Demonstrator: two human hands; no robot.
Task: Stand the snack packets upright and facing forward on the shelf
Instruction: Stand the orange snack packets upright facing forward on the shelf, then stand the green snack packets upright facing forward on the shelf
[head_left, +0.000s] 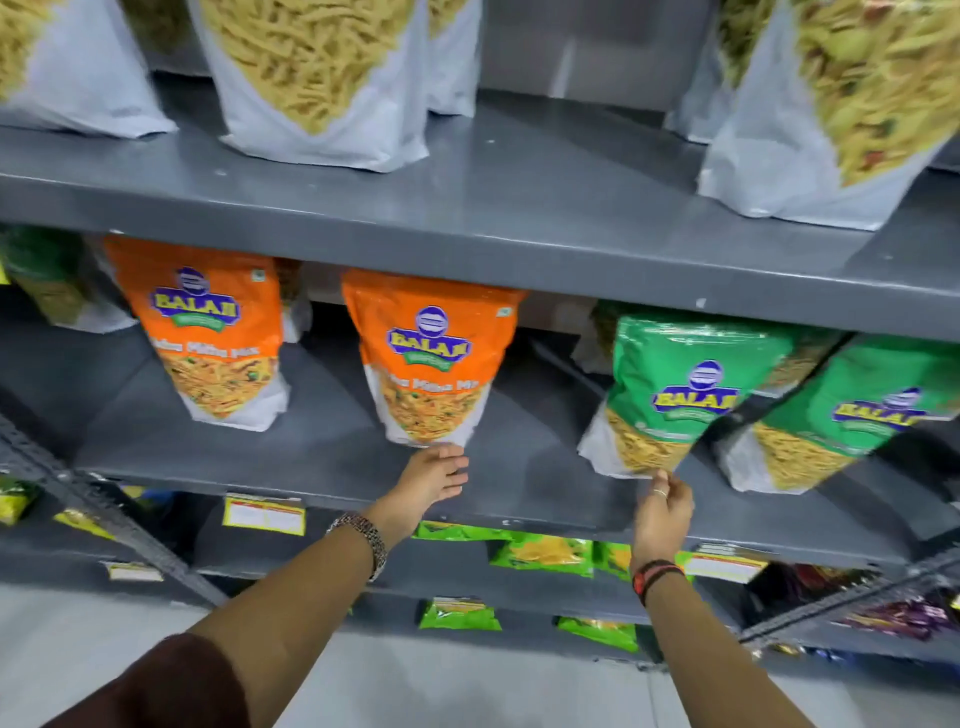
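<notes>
On the middle grey shelf (291, 457) stand two orange snack packets (208, 332) (431, 364) and two green snack packets (675, 389) (852, 415), all facing forward. My left hand (434, 475) touches the bottom edge of the middle orange packet, fingers together under it. My right hand (665, 509) pinches the lower corner of the nearer green packet, which leans to the right. The far-right green packet leans the same way.
The upper shelf (519, 208) holds several large white-and-clear packets of yellow snacks. Lower shelves carry small green packets (543, 556) and price labels (264, 515). A darker green packet (47, 275) stands at the far left. Grey floor lies below.
</notes>
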